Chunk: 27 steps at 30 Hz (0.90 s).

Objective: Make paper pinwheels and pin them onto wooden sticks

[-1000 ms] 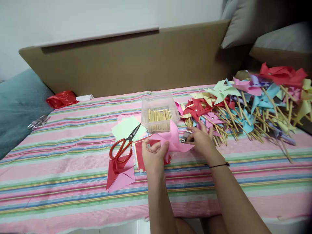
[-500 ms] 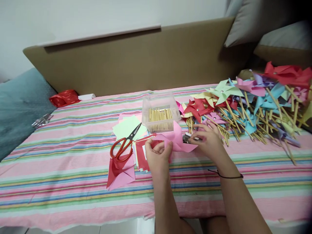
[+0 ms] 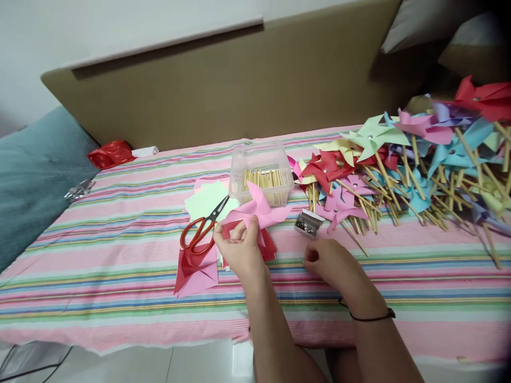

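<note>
My left hand point(image 3: 242, 251) pinches a pink paper pinwheel head point(image 3: 261, 205), its thumb over the folded middle and its blades spread. My right hand point(image 3: 333, 266) is curled with the fingertips together, just in front of a small open box point(image 3: 308, 224) of shiny metal bits. Whatever those fingertips hold is hidden or too small to make out. Beneath the left hand lies a stack of red paper squares point(image 3: 266, 246), partly covered. Red-handled scissors point(image 3: 202, 229) rest beside that hand on pale green paper point(image 3: 207, 199).
A clear plastic box point(image 3: 261, 154) holds short wooden sticks behind the left hand. Finished pinwheels on sticks point(image 3: 371, 138) pile up at the right. Cut red and pink paper point(image 3: 195, 271) lies at the left. A striped cloth point(image 3: 120, 255) covers the surface.
My right hand has drawn back from the small box toward me, its fingers now closed. My left hand has shifted left with the pink pinwheel head, and the view has tilted slightly.
</note>
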Available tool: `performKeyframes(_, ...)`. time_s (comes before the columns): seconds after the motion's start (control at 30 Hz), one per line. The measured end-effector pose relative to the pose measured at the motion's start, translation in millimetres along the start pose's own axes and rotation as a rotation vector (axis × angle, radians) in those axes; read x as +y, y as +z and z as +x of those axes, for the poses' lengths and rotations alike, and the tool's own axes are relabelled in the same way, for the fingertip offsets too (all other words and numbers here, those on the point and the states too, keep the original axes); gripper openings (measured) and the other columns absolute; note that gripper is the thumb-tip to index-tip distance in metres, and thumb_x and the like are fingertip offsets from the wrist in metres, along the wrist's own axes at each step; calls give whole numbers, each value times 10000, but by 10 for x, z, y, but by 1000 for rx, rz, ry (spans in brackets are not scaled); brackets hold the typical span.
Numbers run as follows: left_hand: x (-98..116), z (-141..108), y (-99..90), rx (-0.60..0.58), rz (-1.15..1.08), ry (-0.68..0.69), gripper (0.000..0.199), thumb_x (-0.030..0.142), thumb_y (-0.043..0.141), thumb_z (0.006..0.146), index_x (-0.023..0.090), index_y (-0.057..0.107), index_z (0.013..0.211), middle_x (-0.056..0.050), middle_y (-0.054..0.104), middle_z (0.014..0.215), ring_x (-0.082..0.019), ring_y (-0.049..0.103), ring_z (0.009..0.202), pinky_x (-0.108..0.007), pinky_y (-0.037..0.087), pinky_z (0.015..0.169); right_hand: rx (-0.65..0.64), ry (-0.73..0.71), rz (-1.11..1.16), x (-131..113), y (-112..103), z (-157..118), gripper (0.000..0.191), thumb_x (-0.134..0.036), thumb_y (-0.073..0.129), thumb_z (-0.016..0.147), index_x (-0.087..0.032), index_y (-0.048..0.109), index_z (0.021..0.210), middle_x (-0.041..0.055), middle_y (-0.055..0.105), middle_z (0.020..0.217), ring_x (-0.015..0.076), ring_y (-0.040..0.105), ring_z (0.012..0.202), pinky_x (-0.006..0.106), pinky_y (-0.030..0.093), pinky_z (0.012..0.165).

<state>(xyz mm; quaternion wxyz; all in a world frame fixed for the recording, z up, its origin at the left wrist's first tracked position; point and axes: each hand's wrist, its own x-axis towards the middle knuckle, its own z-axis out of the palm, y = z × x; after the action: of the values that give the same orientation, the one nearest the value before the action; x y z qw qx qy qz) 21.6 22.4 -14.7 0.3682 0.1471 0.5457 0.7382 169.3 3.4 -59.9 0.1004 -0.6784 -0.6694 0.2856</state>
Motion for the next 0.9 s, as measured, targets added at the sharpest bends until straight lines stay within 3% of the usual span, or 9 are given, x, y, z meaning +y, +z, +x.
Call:
performKeyframes(0.1,-6,-43,35,-57,-5,-3,627,162,791,598,235,377,1062,22,701,761,-103,667,657,-242,507,727,-7,0,-8,-34,10,26,160,-49,554,655,-193,602,604,41,671,696,184,619,646,271,357,548)
performKeyframes(0.3,11,-95,78,-109,0,-3,622,142,787,591,226,384,1056,33,698,689,-100,659,603,-220,491,664,-29,23,-43,-90,52,29,205,-24,532,657,-198,605,577,44,656,659,190,604,622,281,319,526)
performKeyframes(0.43,24,-109,65,-173,38,-15,595,129,779,594,218,390,1035,36,700,654,-79,634,564,-188,469,622,-29,-101,264,3,-15,-1,164,-95,560,717,-212,608,612,19,647,643,191,604,633,294,406,584)
performKeyframes(0.57,28,-124,32,-268,75,-53,569,140,785,602,221,393,1008,34,700,646,-77,605,511,-186,450,569,112,-197,677,99,-212,-86,93,-294,620,794,-238,664,734,20,687,769,203,633,739,313,481,673)
performKeyframes(0.73,25,-142,23,-380,143,-66,539,146,767,623,225,399,1008,28,704,648,-92,616,517,-179,439,532,490,-188,930,-58,-404,-233,71,-334,699,793,-266,703,813,21,698,802,183,646,734,302,534,681)
performKeyframes(0.9,41,-189,55,-552,215,-83,518,158,763,645,226,400,1008,48,696,618,-82,599,491,-170,449,520,512,-266,901,-274,-345,-243,33,-247,708,785,-252,740,777,7,716,763,165,637,686,283,530,618)
